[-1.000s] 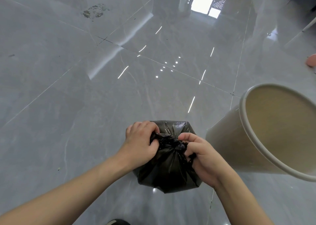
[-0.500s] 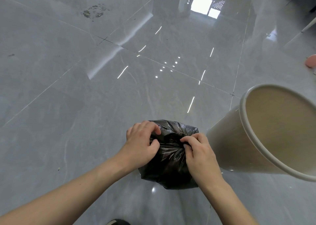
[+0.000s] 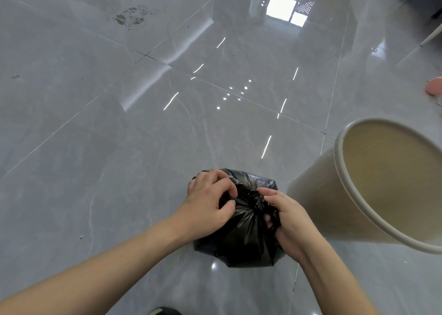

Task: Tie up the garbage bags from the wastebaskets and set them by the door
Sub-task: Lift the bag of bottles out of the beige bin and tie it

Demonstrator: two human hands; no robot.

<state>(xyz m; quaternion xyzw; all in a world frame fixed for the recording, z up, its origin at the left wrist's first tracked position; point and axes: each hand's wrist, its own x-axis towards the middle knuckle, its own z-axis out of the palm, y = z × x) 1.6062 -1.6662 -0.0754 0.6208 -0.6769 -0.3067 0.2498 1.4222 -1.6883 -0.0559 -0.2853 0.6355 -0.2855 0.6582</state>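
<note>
A small black garbage bag (image 3: 244, 240) sits on the grey tiled floor just in front of me, its top gathered into a bunched neck. My left hand (image 3: 208, 204) grips the plastic on the left of that neck, fingers curled into the folds. On the right side my right hand (image 3: 285, 219) pinches the bunched plastic, thumb and fingers closed on it. A cream wastebasket (image 3: 318, 195) stands just right of the bag, with no liner inside.
Glossy grey floor tiles (image 3: 119, 147) stretch ahead and to the left. A patch of dark crumbs (image 3: 131, 17) lies far left. A pink object (image 3: 434, 87) shows at the right edge. The toe of a shoe (image 3: 162, 311) peeks in at the bottom.
Both hands have kept working the bag's neck. The right hand went over the top of the bag and has come back to pinch the bunched plastic from the right.
</note>
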